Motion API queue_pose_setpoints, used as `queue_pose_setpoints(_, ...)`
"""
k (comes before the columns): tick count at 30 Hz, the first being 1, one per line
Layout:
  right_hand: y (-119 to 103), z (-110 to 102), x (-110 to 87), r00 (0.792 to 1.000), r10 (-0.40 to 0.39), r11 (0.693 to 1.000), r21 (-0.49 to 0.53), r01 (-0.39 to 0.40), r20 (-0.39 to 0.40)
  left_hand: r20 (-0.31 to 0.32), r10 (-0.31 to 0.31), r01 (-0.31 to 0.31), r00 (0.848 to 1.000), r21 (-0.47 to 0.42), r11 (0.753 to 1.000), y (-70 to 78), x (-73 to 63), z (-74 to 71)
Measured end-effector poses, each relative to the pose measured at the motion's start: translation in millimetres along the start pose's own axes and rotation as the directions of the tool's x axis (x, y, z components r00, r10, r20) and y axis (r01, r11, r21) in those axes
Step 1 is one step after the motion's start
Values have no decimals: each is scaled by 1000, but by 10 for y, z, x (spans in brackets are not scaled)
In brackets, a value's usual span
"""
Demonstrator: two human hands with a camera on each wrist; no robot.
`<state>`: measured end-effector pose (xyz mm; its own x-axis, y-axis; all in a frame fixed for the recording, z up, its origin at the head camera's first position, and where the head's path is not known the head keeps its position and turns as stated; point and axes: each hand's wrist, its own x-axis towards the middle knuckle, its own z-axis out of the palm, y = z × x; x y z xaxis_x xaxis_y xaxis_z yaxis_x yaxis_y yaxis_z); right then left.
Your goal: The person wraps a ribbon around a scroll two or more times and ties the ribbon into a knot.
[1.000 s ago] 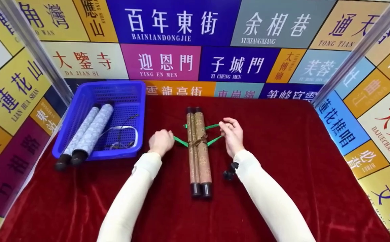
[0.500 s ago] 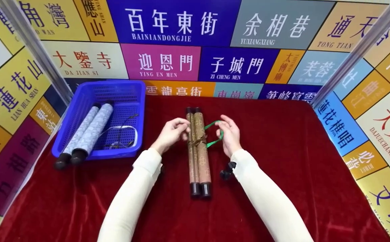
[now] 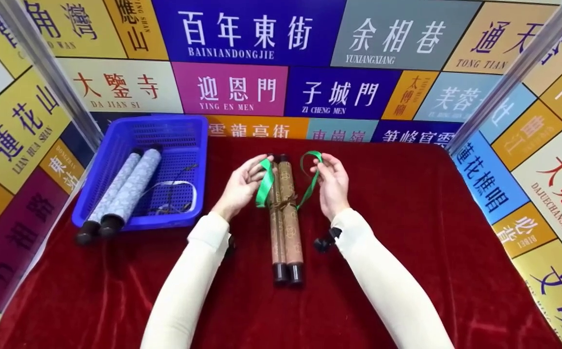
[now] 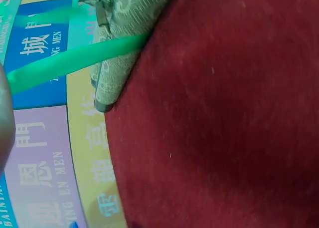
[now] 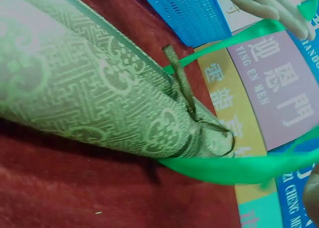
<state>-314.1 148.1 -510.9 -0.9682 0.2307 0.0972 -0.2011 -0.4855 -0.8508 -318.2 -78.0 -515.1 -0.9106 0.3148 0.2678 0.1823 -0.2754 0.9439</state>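
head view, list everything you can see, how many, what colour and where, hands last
Red cloth: one, dark red, under everything
Patterned rolls: two, brown with dark ends, side by side mid-cloth
Brown tie: one, brown, knotted on the patterned rolls
Green ribbon: apparently one, green, raised either side of the rolls
Basket: one, blue, left side
Pale rolls: two, blue-grey with dark ends, in the basket, near ends over its rim
White strip: one, white, in the basket
Lettered panels: many, multicoloured, back and sides
Posts: two, clear, back corners
Sleeves: two, off-white, on both arms
Left hand: one, bare, pinching the ribbon
Right hand: one, bare, pinching the ribbon
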Motion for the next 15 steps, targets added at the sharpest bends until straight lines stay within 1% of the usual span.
queue_pose_setpoints(2,0,23,-2,1000,-19,999,-42,19,5,-75,28,-22,997,75,997,10,18,3)
queue_pose_setpoints(4,8,26,-4,1000,-25,996,-84,25,-1,-176,56,-27,983,164,986,28,41,10)
queue_pose_setpoints(5,15,22,-5,1000,-25,995,-100,24,-5,-229,65,-20,971,193,981,40,52,14)
queue_pose_setpoints(6,21,15,-7,1000,-22,993,-116,21,-9,-277,73,-15,958,203,979,50,61,16)
queue_pose_setpoints(8,36,-5,-10,1000,-13,989,-148,9,-20,-365,93,-10,926,222,975,71,70,11)
queue_pose_setpoints(10,47,-26,-11,999,0,986,-168,-5,-34,-433,117,-9,894,243,970,88,68,1)
queue_pose_setpoints(12,53,-43,-6,999,9,984,-175,-17,-44,-473,175,-23,864,308,951,110,57,-15)
queue_pose_setpoints(14,52,-53,1,999,12,984,-174,-21,-52,-497,233,-21,836,396,918,130,47,-28)
queue_pose_setpoints(15,44,-51,-1,998,15,984,-174,-25,-56,-507,232,-18,830,392,920,136,48,-34)
